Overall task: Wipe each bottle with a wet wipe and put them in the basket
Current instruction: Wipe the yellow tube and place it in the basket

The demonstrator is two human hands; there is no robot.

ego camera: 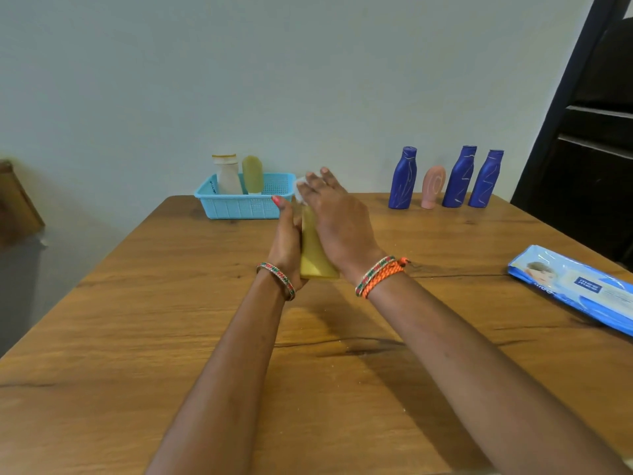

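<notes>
Wooden counter (171, 337), wet wipe pack (579, 286) at right edge. Blue basket (239, 205) at back holds white bottle (227, 174) and green bottle (252, 174). Three blue bottles (403, 178) plus pink bottle (433, 186) stand back right. Left hand (286, 241) grips yellow bottle (313, 255) mid-counter; right hand (337, 214), fingers straight, presses white wipe (300, 190) on it.

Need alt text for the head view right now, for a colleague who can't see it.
The left hand holds a yellow bottle over a wooden table while the right hand rubs it with a white wipe. Two bottles stand in the blue basket; four wait at right, near a wipes pack.
</notes>
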